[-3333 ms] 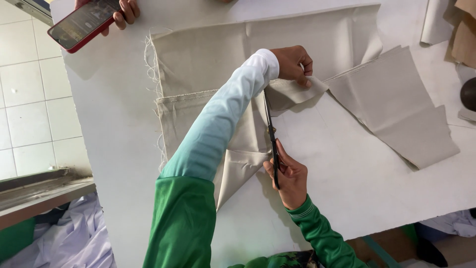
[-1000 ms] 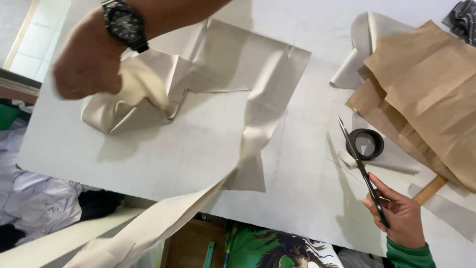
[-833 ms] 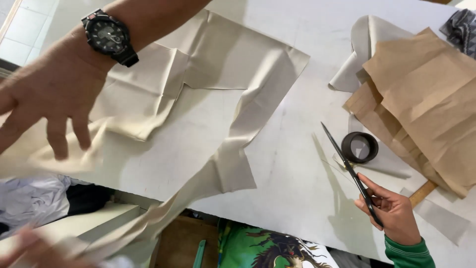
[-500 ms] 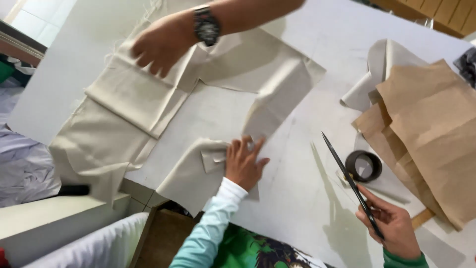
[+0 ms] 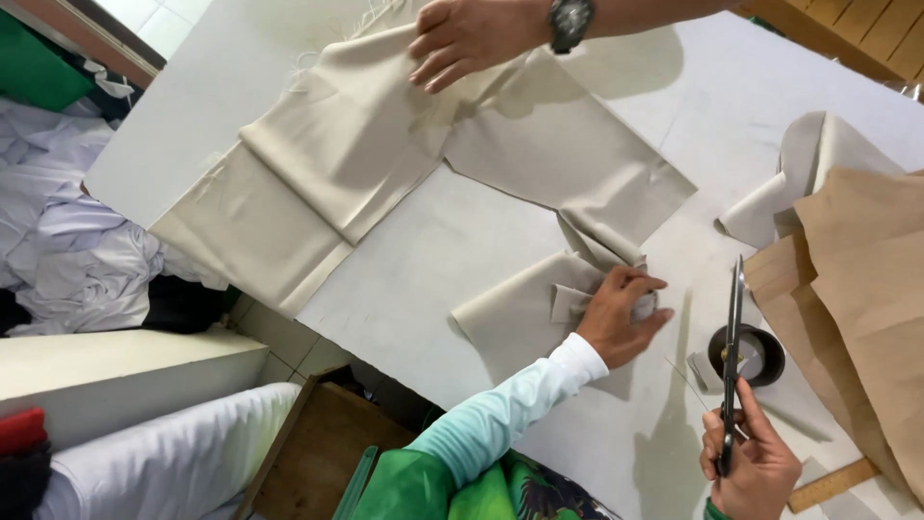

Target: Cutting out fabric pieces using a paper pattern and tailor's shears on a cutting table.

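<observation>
Beige cloth (image 5: 539, 173) creased, folded, left hand (image 5: 621, 318) pressing its corner

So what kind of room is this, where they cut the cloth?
Probably a sewing or tailoring workshop. Beige cloth is spread on a big white table, the right hand holds scissors, and brown paper sheets, likely patterns, lie nearby.
</observation>
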